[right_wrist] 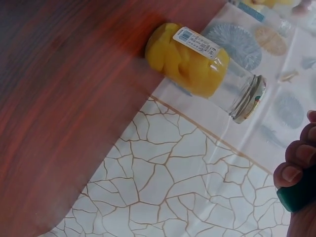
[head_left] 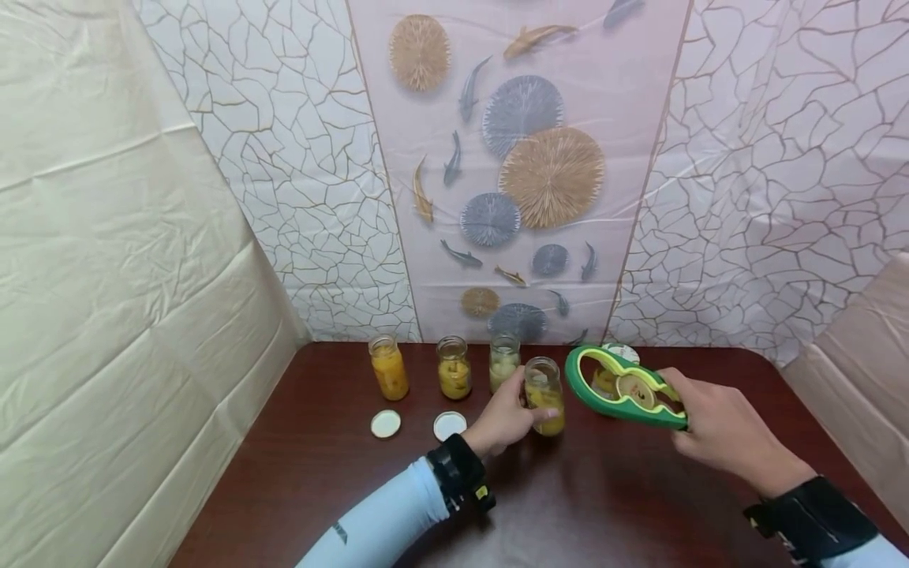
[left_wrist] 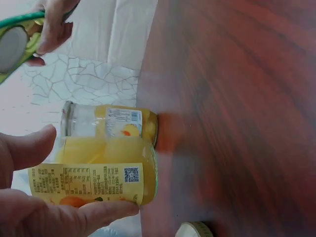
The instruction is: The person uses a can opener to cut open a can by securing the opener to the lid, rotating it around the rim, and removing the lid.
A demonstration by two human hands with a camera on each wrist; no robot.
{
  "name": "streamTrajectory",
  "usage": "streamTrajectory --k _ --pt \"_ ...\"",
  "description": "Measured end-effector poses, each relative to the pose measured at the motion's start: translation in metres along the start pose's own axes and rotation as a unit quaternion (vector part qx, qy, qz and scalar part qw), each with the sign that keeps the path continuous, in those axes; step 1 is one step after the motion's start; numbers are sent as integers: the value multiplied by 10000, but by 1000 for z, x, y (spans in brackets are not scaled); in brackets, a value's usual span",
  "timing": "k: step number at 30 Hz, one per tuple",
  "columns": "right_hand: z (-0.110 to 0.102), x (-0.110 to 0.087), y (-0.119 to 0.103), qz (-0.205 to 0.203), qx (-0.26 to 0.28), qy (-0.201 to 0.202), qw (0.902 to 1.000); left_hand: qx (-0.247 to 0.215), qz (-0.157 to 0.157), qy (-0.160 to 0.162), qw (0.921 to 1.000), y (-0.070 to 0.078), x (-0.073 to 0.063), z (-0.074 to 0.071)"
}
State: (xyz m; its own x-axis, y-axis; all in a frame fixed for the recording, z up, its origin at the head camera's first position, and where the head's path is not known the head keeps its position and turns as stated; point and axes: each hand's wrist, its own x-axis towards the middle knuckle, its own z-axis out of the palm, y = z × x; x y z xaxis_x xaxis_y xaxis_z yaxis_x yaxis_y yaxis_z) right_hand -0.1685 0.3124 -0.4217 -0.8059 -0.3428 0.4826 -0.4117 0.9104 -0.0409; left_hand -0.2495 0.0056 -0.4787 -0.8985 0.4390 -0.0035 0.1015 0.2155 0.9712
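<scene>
My left hand (head_left: 507, 418) grips an open glass jar (head_left: 545, 406) of yellow fruit, thumb and fingers on opposite sides. In the left wrist view its yellow label (left_wrist: 94, 180) shows. My right hand (head_left: 724, 426) holds a green jar opener (head_left: 611, 406) by one end, raised over the table. A round lid (head_left: 634, 390) sits inside the opener's toothed lime-green frame. Behind the opener stands a jar with its lid on (right_wrist: 187, 61), partly covered in the head view. Only a few right fingers (right_wrist: 291, 170) and a bit of green handle show in the right wrist view.
Three open jars stand along the back: an orange one (head_left: 389, 371), one with yellow chunks (head_left: 454, 371) and a pale one (head_left: 503, 371). Two loose lids lie in front, one left (head_left: 386, 424), one right (head_left: 449, 426). The dark red table (head_left: 298, 481) ends at a patterned cloth.
</scene>
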Motion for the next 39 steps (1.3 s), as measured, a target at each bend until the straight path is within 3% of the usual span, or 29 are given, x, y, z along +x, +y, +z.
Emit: streamTrajectory --k 7,14,19,23,28,34,39 --pt "-1 -1 -2 8 -15 -42 10000 229 -289 407 9985 0 22 9" --pt "-2 -2 -4 -22 33 -47 10000 833 -107 506 9952 -8 35 11" --pt "-2 -2 -5 -67 95 -39 9999 1333 -163 610 9891 -11 45 15" --pt "-1 -2 -6 -119 135 5 9998 1503 -120 581 9869 -10 52 18" --pt "2 -2 -9 -94 189 -74 9997 1254 -244 610 9899 -16 61 23" --pt "4 -4 -12 -36 348 -152 9993 1226 -283 559 9905 -15 61 24" --pt "5 -3 -14 -147 427 -71 9990 1690 -199 244 9851 -19 58 21"
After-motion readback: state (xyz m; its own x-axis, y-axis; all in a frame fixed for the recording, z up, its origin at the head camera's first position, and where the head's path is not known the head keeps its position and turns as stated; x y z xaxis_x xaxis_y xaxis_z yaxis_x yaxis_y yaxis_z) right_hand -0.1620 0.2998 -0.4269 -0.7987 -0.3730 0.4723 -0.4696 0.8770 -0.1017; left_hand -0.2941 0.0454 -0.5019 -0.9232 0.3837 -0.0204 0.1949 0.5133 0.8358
